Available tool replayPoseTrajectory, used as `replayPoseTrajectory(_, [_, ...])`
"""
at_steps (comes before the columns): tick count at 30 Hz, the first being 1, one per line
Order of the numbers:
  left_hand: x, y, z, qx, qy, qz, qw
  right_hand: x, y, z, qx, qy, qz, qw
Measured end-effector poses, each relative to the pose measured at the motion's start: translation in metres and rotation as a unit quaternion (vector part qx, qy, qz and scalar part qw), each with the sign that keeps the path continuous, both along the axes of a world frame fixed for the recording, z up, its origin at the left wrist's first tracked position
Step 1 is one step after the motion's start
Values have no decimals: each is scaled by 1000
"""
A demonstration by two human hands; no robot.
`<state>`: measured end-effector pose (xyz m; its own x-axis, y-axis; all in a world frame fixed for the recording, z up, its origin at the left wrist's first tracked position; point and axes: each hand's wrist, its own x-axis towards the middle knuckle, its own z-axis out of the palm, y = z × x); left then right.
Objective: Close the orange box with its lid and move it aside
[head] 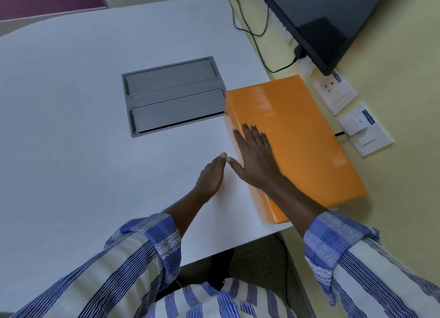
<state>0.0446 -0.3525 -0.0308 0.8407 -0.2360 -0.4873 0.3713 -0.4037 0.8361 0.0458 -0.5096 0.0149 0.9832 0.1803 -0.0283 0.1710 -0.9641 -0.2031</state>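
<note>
The orange box [295,136], lid on, lies at the table's [71,127] right edge. The right hand [256,159] rests flat on it, fingers spread; the left hand [210,177] hovers open, holding nothing.

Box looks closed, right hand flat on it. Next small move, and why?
Probably lift the right hand off. The orange box already sits lidded at the table's right edge, beside the wall, so little room remains to push. The left hand is open on the table.

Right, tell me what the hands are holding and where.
Nothing is gripped. The right hand lies flat, palm down, on the orange box lid near its left edge; the left hand is open and empty.
</note>
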Motion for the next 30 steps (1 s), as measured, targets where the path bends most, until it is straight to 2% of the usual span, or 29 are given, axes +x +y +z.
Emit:
replayPoseTrajectory(2, [-3,33,-8,78,-54,-16,995,-2,35,-5,6,6,26,1000])
replayPoseTrajectory(6, [-16,111,-19,217,-82,-7,973,-8,106,-22,35,46,72,996])
replayPoseTrajectory(13, [-55,238,-33,395,-139,-48,907,-24,210,-53,8,122,127,984])
replayPoseTrajectory(16, [-73,275,-39,424,-130,-62,894,-32,241,-66,4,156,130,979])
replayPoseTrajectory(20, [-92,303,-46,427,-102,-72,895,-47,270,-81,-5,197,119,973])
replayPoseTrajectory(25, [-108,316,-50,411,-72,-105,903,-65,288,-91,-29,245,108,963])
replayPoseTrajectory(30, [-103,320,-48,410,-56,-134,900,-64,292,-91,-55,251,110,960])
